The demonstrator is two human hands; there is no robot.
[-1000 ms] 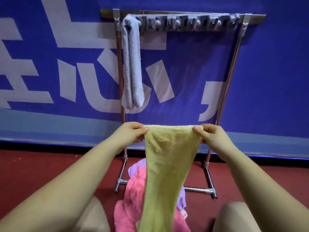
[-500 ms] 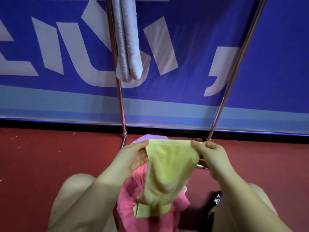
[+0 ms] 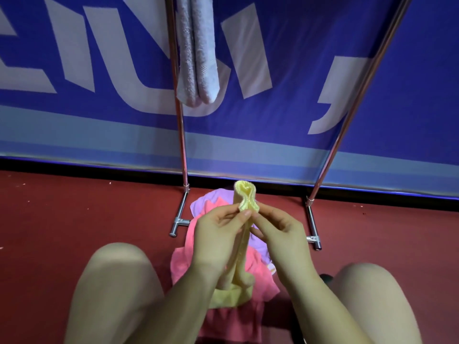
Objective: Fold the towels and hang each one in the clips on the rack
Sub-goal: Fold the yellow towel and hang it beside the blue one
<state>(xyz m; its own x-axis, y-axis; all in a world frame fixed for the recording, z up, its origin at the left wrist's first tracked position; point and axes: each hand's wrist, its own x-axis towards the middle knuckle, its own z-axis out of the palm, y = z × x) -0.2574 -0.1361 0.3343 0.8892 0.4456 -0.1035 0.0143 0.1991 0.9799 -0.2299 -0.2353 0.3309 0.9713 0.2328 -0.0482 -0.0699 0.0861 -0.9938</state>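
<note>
Yellow towel (image 3: 244, 234) folded lengthwise, pinched near its top between both hands, looped top edge poking above the fingers (image 3: 244, 214). Left hand (image 3: 216, 234) and right hand (image 3: 280, 234) closed on it. Lower end rests on pink towel (image 3: 260, 274) on floor (image 3: 99, 207); gray towel (image 3: 198, 50) hangs on rack (image 3: 180, 120).

Before you, a blue banner (image 3: 298, 33) with white lettering, red floor (image 3: 74, 219) below it, your bare knees (image 3: 119, 269) lower still
</note>
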